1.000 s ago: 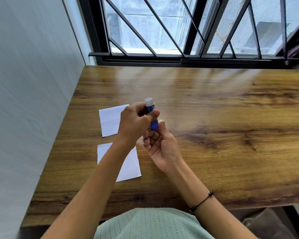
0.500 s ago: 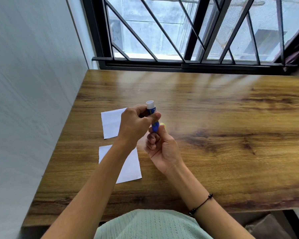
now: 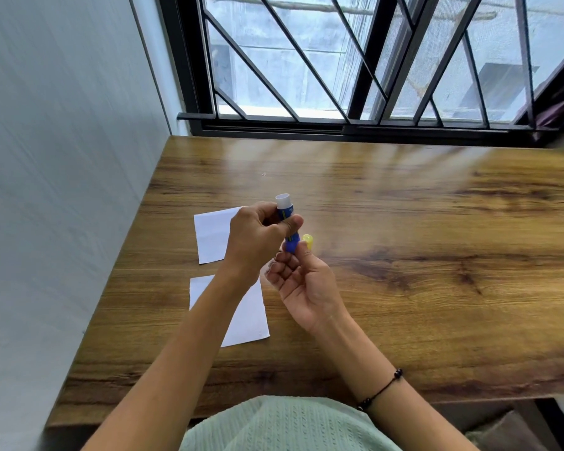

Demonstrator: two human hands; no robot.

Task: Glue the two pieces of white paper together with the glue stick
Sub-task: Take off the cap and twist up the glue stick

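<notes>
My left hand (image 3: 258, 237) grips a blue glue stick (image 3: 287, 221) around its barrel and holds it upright above the table, its white tip uncovered at the top. My right hand (image 3: 302, 281) sits just below and to the right, fingertips touching the stick's blue base, with a small yellow cap (image 3: 307, 240) held between thumb and forefinger. Two pieces of white paper lie flat on the wooden table (image 3: 404, 288). The far paper (image 3: 212, 236) is partly behind my left hand. The near paper (image 3: 251, 317) is crossed by my left forearm.
A grey wall runs along the table's left edge. A black barred window frame (image 3: 339, 128) stands right behind the table's far edge. The table's near edge is just in front of my green shirt (image 3: 284, 424).
The yellow cap now shows beside the stick's base in my right hand. Both hands stay in about the same place over the table. The camera tilted slightly.
</notes>
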